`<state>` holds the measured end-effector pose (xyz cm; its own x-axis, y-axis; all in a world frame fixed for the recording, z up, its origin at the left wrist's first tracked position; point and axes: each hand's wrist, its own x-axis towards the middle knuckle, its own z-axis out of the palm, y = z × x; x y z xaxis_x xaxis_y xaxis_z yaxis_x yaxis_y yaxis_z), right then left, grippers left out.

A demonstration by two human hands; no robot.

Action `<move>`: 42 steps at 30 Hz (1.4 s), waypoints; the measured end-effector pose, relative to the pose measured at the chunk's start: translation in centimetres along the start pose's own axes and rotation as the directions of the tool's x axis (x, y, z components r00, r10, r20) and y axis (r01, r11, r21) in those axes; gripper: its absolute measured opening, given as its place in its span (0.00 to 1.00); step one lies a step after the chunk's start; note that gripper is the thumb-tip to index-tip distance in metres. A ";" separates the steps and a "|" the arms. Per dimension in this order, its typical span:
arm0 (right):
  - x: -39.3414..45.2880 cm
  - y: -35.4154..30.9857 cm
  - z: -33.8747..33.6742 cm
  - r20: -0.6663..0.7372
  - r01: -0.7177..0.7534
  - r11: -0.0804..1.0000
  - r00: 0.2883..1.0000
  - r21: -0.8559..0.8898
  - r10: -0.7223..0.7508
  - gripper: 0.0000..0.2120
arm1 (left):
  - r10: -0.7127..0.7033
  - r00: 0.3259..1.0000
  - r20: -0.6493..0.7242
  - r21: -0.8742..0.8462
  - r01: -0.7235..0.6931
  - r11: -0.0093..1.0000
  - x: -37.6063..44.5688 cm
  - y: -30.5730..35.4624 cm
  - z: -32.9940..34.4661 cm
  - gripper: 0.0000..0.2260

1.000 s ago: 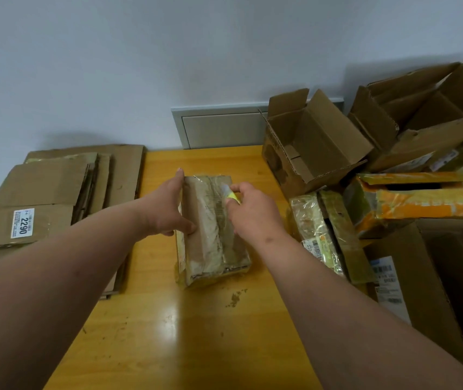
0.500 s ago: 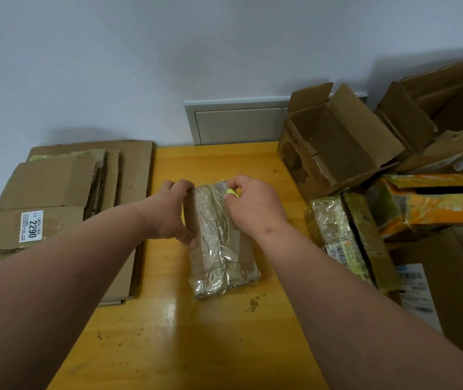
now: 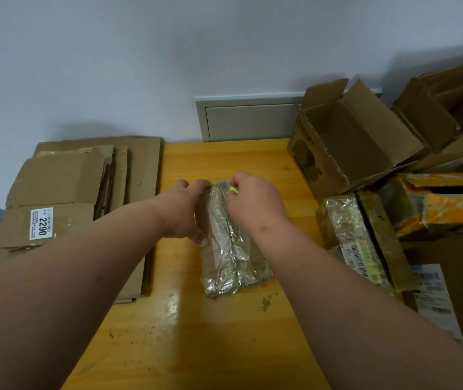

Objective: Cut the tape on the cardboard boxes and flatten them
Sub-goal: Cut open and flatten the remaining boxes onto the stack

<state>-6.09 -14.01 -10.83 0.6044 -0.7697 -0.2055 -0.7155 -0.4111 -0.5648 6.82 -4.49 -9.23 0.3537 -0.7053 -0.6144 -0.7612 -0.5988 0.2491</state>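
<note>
Since the earlier frame, the left hand point(image 3: 186, 211) has been curled over the taped box point(image 3: 231, 246) at its 10 o'clock corner; a small yellow cutter point(image 3: 233, 189) is pinched by the right hand point(image 3: 255, 204) at 12 o'clock. Glossy tape suggests slipperiness; the edges are best gripped.

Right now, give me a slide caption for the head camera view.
Left hand steadies a tape-wrapped box on the table while the right hand holds a small yellow-green cutter at its far end.

I seem to be in a plain back room used for sorting parcels. My wooden table point(image 3: 196, 347) sits against a bare white wall point(image 3: 140, 66), with flattened cardboard point(image 3: 64, 192) stacked left and opened shipping boxes point(image 3: 351, 136) heaped right.
</note>
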 end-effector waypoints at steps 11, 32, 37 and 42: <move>0.4 -0.2 0.2 0.032 -0.096 0.981 0.995 0.170 0.092 0.09 | 0.050 0.999 -0.019 -0.058 -0.051 0.997 -0.5 -0.7 0.2 0.56; -0.9 -0.7 0.0 0.024 -0.001 0.999 1.000 -0.045 0.002 0.10 | 0.047 0.999 -0.022 -0.102 -0.049 0.994 -0.8 -0.9 0.4 0.54; -2.2 -0.5 -0.7 0.074 -0.013 0.998 0.997 -0.062 0.017 0.08 | 0.043 0.999 -0.021 -0.113 -0.045 0.993 -0.9 -0.9 0.4 0.53; -3.9 -0.4 -0.6 0.181 0.015 0.990 0.983 -0.137 0.010 0.08 | 0.030 0.999 -0.032 -0.127 -0.034 0.991 -0.9 -0.8 0.5 0.53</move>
<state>-8.35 -11.16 -9.29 0.6504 -0.6730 -0.3523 -0.7478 -0.4854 -0.4530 6.87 -3.17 -9.21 0.3485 -0.7346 -0.5821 -0.6977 -0.6180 0.3623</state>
